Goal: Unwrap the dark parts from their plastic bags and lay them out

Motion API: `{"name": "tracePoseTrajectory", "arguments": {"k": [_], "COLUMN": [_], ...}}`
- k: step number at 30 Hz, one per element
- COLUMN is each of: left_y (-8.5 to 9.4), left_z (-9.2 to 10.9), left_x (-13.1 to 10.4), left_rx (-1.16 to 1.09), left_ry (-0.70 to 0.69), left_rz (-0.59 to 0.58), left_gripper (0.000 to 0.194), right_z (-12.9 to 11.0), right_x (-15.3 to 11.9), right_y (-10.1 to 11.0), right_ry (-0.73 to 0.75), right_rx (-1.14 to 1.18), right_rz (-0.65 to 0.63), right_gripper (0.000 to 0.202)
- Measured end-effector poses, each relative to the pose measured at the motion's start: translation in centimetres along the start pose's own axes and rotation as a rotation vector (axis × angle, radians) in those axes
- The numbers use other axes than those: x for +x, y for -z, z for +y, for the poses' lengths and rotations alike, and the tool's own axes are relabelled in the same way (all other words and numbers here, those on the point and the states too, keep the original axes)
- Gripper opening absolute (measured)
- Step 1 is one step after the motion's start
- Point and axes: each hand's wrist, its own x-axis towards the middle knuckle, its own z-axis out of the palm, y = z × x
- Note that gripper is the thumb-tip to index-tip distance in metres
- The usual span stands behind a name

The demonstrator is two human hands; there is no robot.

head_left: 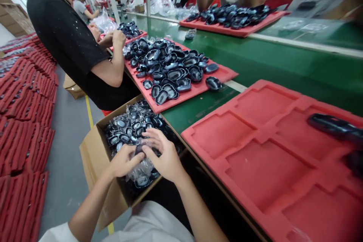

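Over an open cardboard box [106, 189], my two hands meet around a small dark plastic shell [138, 149] with clear plastic wrap [141, 170] hanging below it. My left hand [124, 160] grips it from the left between thumb and fingers. From the right, my right hand [166, 157] has its thumb against the piece and its fingers curved over it; they partly hide it. Beneath both hands, the box holds many glossy dark oval shells [123, 138], several with clear film around them.
At right lies a red foam tray [263, 174] with recesses and a dark glossy part [331, 124]. Ahead, another red tray [181, 98] carries heaped shells [170, 64] on the green table [306, 56]. A co-worker in black [70, 38] sits left; red trays [25, 132] are stacked on the floor.
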Motion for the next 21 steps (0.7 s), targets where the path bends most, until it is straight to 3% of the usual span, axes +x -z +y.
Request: {"name": "tracePoseTrajectory", "arguments": {"k": [3,5,9,13,16,19,21], "left_y": [-0.9,-1.1,-0.5,-0.1,-0.5,-1.2,-1.5], "left_z": [0.6,0.9,1.3,2.0,2.4,2.4,2.2], "left_x": [-0.2,-0.3,-0.3,-0.4,-0.3,-0.2,-0.2], "left_rx": [-0.019,-0.019,-0.003,0.0,-0.073,-0.034,0.011], "left_ry": [0.036,0.025,0.0,-0.064,-0.054,0.036,0.072], "left_rz": [0.089,0.087,0.135,0.105,0.11,0.178,0.22], "left_gripper": [0.05,0.05,0.036,0.036,0.036,0.035,0.036], "right_z": [0.3,0.4,0.2,0.7,1.6,1.8,1.5], "right_x": [-0.6,-0.8,-0.9,-0.9,-0.8,-1.1,-1.4], "right_y": [0.2,0.6,1.7,2.2,1.9,1.5,1.4], "right_ry": [0.12,0.153,0.16,0.03,-0.071,0.006,0.111], "right_rx": [-0.345,-0.475,-0.379,-0.047,0.079,-0.144,-0.288], "right_rz": [0.031,-0.031,-0.123,-0.209,-0.088,0.162,0.16], "right_gripper": [0.012,0.025,0.036,0.043,0.045,0.037,0.025]}}
